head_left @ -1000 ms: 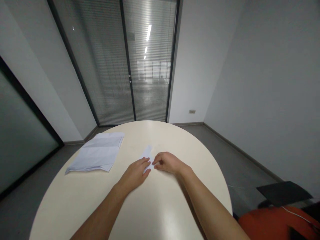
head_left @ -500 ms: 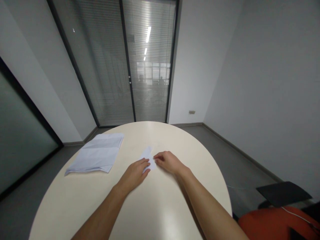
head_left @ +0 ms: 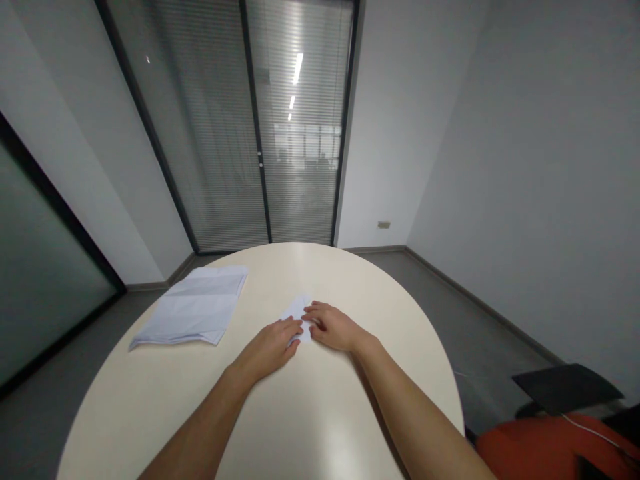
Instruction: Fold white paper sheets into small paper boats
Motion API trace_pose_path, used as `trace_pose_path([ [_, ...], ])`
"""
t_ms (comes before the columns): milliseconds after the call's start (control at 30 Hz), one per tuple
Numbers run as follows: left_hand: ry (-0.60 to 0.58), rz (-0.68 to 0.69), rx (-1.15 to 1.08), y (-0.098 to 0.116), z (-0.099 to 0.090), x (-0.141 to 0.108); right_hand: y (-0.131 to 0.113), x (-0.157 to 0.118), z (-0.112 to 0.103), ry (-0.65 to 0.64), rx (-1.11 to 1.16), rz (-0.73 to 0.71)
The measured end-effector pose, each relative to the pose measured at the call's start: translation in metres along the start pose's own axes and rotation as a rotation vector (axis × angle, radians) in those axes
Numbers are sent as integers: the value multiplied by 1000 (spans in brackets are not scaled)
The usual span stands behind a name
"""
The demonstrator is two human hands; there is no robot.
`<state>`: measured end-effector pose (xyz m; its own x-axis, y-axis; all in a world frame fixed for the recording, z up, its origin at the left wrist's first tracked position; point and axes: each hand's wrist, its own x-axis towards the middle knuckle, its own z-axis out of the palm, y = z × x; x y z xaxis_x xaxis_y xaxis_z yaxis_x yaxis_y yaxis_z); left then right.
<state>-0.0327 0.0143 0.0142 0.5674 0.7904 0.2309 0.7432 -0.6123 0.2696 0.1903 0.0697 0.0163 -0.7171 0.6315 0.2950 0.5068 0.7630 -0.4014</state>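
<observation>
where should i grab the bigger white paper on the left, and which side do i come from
Probably pinch the near right corner of the bigger white paper, coming from the right. The paper lies flat on the table, so an edge is the likeliest place to get under; layered edges show near that corner, and it is close to the left hand.

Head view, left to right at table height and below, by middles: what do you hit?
White folded stack → left hand → small white paper → right hand → red chair seat.
</observation>
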Motion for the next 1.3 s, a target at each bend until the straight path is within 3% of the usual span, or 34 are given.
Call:
trace_pose_path([
  [267, 19, -31, -30, 3, -3, 0, 5, -3, -1, -93, 43, 23],
  [867, 189, -35, -369, -7, -5, -6, -7, 2, -8, 37, 33, 40],
  [1100, 227, -125, -287, -5, -6, -7, 4, 5, -5, 34, -28, 83],
  [1300, 338, -318, -179, -14, -4, -7, 1, 4, -10, 97, -36, 166],
])
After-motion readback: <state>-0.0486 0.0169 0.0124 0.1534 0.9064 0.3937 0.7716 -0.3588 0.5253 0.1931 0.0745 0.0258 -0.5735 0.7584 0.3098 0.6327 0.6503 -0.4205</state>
